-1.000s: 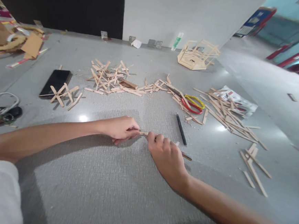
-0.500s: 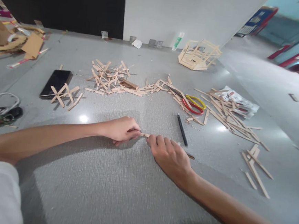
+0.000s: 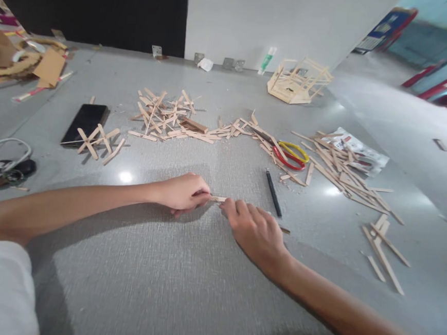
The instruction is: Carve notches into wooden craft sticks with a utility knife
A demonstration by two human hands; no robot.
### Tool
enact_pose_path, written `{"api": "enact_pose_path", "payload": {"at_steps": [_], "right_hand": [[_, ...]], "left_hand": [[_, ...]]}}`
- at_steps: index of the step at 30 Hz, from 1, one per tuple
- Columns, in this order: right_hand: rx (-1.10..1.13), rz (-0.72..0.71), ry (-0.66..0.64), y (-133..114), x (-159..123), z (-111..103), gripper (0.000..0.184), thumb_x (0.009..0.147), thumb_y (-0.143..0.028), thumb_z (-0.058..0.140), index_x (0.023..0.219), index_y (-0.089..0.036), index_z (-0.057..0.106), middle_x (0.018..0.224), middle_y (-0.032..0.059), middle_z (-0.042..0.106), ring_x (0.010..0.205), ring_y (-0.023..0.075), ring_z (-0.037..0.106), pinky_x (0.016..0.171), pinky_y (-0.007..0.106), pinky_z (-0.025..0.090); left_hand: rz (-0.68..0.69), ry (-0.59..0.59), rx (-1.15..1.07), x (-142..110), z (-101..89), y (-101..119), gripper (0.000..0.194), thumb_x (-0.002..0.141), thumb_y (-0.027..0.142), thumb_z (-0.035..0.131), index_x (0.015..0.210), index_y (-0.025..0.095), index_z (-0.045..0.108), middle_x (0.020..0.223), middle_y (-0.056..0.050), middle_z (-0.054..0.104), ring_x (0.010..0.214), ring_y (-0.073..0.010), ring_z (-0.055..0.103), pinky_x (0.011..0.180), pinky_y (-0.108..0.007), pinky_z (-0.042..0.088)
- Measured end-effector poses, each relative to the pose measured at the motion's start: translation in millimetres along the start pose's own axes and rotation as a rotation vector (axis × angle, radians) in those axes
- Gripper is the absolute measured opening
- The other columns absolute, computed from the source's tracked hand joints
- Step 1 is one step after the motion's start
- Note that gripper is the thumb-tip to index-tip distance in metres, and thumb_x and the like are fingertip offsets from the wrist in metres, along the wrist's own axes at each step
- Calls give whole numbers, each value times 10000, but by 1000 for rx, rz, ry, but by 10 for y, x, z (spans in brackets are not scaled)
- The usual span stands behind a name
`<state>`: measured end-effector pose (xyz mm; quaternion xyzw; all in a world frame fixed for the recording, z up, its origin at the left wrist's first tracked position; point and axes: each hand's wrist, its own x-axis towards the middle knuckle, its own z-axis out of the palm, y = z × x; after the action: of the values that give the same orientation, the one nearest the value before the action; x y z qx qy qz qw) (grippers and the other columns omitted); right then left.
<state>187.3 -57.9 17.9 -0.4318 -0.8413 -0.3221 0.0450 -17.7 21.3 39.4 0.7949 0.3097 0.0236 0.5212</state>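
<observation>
Grey table (image 3: 133,284) under everything. Thin wooden piece (image 3: 218,199) in centre of frame, level, between two hands; left hand (image 3: 185,191) pinches its left end, right hand (image 3: 255,229) has fingers bent together over right end, probably so piece stays steady from both sides. Right of right hand, dark pen (image 3: 273,193); above it, scissors (image 3: 285,164), laid perhaps within easy reach. Stick pile (image 3: 166,114) in upper left of centre
</observation>
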Motion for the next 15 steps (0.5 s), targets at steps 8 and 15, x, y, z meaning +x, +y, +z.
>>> {"api": "enact_pose_path", "payload": {"at_steps": [8, 15], "right_hand": [[133, 69, -91, 36, -22, 84, 249, 990, -173, 421, 789, -183, 566, 594, -27, 578, 505, 109, 523, 529, 282, 231], [236, 67, -143, 45, -4, 107, 209, 982, -177, 445, 805, -185, 555, 609, -30, 599, 498, 108, 543, 516, 286, 223]], "left_hand": [[-28, -41, -29, 14, -25, -27, 321, 969, 288, 400, 682, 167, 478, 409, 25, 519, 324, -109, 540, 338, -149, 366], [-44, -38, -48, -4, -23, -4, 333, 954, 291, 432, 644, 170, 457, 405, 27, 508, 318, -102, 528, 346, -158, 348]]}}
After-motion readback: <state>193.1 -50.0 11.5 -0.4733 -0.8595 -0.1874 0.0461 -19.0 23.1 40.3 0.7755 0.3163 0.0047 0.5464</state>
